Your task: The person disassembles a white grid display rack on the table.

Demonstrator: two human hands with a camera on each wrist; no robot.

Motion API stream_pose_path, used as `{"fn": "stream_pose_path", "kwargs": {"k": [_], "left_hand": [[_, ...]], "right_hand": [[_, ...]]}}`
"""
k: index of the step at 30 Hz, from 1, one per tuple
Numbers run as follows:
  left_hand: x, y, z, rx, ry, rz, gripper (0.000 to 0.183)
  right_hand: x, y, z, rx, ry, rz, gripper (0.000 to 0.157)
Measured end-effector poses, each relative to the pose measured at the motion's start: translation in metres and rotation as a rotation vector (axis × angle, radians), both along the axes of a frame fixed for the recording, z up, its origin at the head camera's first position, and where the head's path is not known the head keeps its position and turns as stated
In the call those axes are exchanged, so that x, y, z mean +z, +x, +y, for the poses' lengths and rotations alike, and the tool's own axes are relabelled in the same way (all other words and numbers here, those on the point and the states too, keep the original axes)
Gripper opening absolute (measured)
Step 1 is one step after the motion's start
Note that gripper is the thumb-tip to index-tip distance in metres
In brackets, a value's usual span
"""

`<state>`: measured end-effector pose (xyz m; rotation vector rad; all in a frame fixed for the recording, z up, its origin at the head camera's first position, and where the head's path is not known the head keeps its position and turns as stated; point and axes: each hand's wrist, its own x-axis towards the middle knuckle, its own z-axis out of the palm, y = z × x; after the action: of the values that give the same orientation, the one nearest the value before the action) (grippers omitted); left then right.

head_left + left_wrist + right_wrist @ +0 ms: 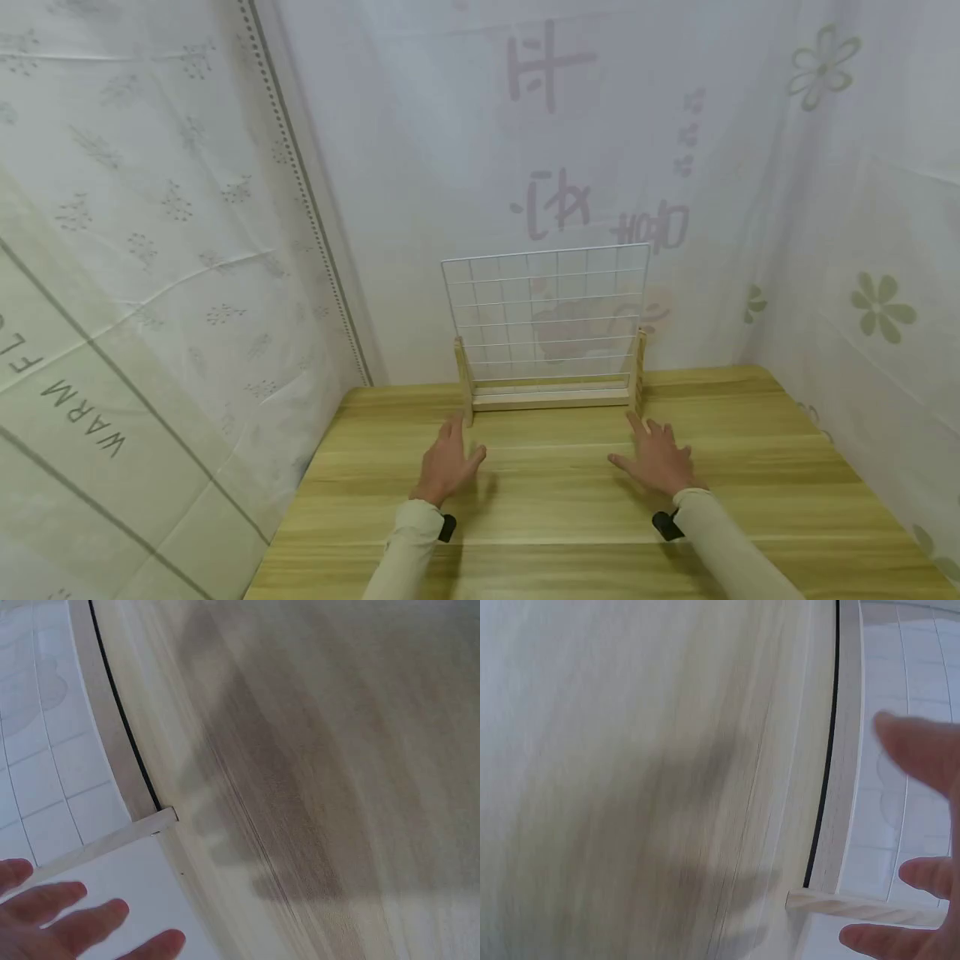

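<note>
A white wire grid rack (pixel 547 321) stands upright at the back of the wooden table, held in a pale wooden base (pixel 551 402) with a post at each end. My left hand (pixel 446 462), fingers spread, is in front of the left post (pixel 463 379). On the other side my right hand (pixel 660 458) reaches toward the right post (pixel 637 371), its fingers apart as well. Nothing is in either hand. In the left wrist view, fingertips (pixel 112 911) show beside the base's end piece (pixel 142 829). The right wrist view has fingers (pixel 922 750) near the grid and the base rail (pixel 840 787).
The wood-grain table (pixel 555 492) spreads below both hands, which cast shadows on it. Behind it hangs a pale printed curtain (pixel 420 125), with more patterned cloth (pixel 187 208) on the left and floral cloth (pixel 877 225) on the right, close to the table's edges.
</note>
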<state>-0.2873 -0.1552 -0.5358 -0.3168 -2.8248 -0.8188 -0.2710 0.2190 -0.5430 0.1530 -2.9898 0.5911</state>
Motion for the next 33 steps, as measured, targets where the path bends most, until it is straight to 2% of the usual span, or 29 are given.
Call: {"fn": "stream_pose_path", "kwargs": {"k": [4, 12, 17, 21, 25, 28, 33], "left_hand": [[0.002, -0.006, -0.004, -0.043, 0.078, -0.012, 0.068], [0.004, -0.019, -0.012, -0.046, 0.155, -0.075, 0.071], [0.01, -0.027, -0.014, -0.047, 0.205, -0.099, 0.071], [0.017, -0.035, -0.014, -0.031, 0.235, -0.135, 0.071], [0.027, -0.047, -0.015, -0.012, 0.295, -0.157, 0.068], [0.036, -0.056, -0.015, -0.005, 0.379, -0.182, 0.065], [0.053, -0.067, -0.015, -0.005, 0.472, -0.2, 0.063]], "right_hand": [[0.005, -0.006, 0.008, 0.029, -0.02, -0.009, 0.085], [0.005, -0.024, 0.017, 0.042, -0.092, -0.021, 0.082], [0.013, -0.031, 0.018, 0.061, -0.15, -0.036, 0.081], [0.021, -0.04, 0.023, 0.065, -0.148, -0.011, 0.08], [0.032, -0.052, 0.029, 0.055, -0.205, 0.009, 0.076], [0.047, -0.06, 0.033, 0.03, -0.243, -0.021, 0.075], [0.073, -0.073, 0.035, -0.02, -0.209, -0.06, 0.076]]}}
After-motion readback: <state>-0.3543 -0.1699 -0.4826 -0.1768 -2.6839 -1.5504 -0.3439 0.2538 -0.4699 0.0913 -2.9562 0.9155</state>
